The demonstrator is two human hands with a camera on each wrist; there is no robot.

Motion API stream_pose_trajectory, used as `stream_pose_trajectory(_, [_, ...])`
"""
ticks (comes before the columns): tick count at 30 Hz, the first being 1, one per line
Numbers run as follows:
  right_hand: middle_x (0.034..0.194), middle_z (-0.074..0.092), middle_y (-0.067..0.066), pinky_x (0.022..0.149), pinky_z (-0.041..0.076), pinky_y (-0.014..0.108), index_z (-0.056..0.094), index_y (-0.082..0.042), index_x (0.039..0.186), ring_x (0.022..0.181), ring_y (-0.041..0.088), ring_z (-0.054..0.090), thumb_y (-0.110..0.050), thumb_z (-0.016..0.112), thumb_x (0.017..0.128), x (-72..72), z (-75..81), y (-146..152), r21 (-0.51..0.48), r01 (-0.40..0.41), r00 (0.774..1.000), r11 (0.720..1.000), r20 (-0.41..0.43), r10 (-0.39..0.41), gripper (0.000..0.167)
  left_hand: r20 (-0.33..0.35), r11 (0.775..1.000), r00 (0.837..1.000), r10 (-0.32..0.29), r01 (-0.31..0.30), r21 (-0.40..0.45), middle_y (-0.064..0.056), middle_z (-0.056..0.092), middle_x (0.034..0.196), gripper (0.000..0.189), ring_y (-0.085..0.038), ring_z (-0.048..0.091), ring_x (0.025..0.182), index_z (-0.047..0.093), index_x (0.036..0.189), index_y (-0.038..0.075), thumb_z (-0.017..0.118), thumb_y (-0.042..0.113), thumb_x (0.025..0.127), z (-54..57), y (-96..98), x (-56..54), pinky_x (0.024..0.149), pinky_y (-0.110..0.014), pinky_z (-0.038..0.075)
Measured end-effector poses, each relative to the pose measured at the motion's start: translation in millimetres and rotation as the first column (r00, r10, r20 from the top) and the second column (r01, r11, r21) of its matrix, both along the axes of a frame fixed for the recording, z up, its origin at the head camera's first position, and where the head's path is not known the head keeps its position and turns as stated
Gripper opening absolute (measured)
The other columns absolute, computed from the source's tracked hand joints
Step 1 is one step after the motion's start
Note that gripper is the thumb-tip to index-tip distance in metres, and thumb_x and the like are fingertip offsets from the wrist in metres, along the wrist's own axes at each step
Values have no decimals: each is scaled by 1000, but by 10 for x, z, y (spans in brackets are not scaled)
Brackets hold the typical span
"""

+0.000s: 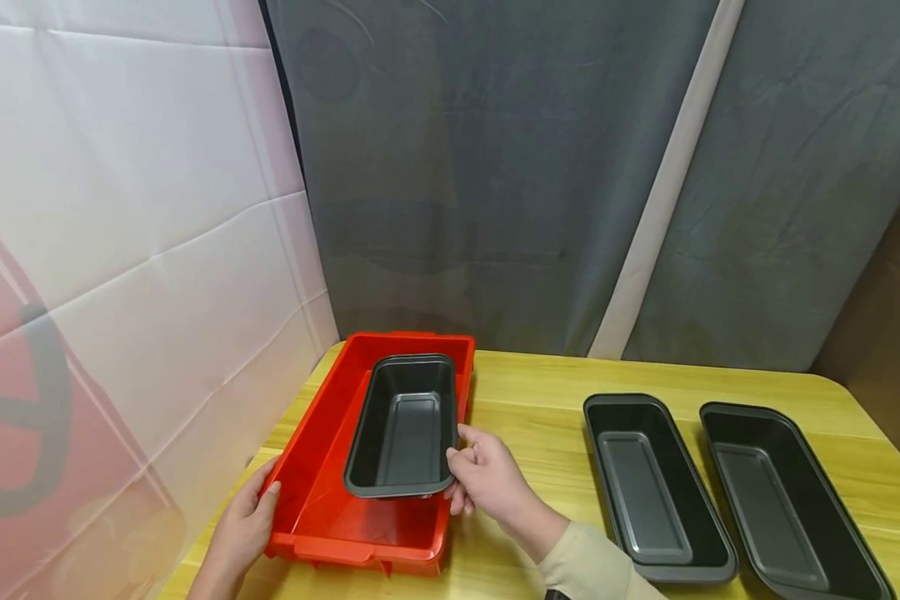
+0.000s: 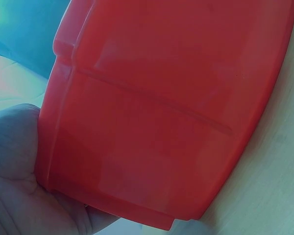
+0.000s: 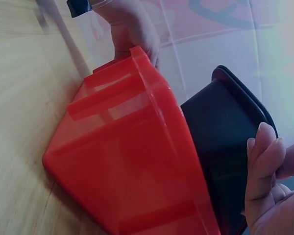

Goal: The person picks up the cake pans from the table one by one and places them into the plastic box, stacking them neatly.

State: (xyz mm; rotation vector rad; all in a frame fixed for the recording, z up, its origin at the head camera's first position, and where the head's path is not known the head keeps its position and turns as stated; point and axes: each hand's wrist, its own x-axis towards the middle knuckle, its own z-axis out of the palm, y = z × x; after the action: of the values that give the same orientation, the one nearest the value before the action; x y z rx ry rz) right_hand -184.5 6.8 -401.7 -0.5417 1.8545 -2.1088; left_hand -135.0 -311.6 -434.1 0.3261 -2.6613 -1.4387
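A dark loaf pan [image 1: 412, 442] is held over the red plastic bin [image 1: 333, 550], partly inside its walls. My right hand [image 1: 491, 479] pinches the pan's rim at its near right corner. In the right wrist view the loaf pan [image 3: 220, 132] tilts and sticks up past the bin's rim, with my right hand [image 3: 269, 191] at its edge. My left hand [image 1: 242, 525] grips the bin's left rim near the front corner, thumb on top. The left wrist view shows the outer wall of the bin [image 2: 152, 107] against that palm.
Two more dark loaf pans stand on the wooden table [image 1: 532, 400] at the right: one nearer the middle [image 1: 645, 492], the other by the right edge [image 1: 776, 508]. A white printed cloth [image 1: 157, 183] hangs at the left, and a grey curtain [image 1: 480, 167] behind.
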Motion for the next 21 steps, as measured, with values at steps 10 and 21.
stream_pose_trajectory(10, [59, 59, 16, 35, 41, 20, 34, 14, 141, 38, 12, 55, -1, 48, 98, -62, -109, -149, 11, 23, 1000, 1000, 1, -23, 47, -22, 1000, 1000, 0, 0, 5, -36, 45, 135, 45, -37, 61, 101, 30, 148, -5, 35, 10, 106, -14, -3, 9, 74, -28, 54])
stream_pose_trajectory(21, [58, 60, 12, 34, 43, 23, 27, 16, 143, 37, 13, 54, -2, 49, 98, -96, -140, -247, 110, 76, 997, 991, -17, -74, 54, -24, 1000, 1000, -8, 8, 4, -35, 44, 136, 46, -37, 60, 104, 30, 148, -6, 35, 10, 106, -8, 2, 7, 75, -24, 53])
